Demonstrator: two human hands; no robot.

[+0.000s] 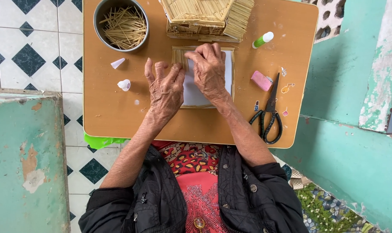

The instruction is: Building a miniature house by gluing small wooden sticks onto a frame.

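Both hands are down flat on a white card panel edged with toothpicks, sitting mid-table right in front of the toothpick house. Left hand has fingers spread and loose, gripping nothing, while the right hand curls its fingertips onto the panel's top edge. Metal bowl of toothpicks sits top left, scissors off to the right

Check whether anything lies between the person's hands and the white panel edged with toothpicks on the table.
Nothing visible does. Both the left hand and the right hand rest directly on the white panel; the scissors and pink eraser lie off to its right.
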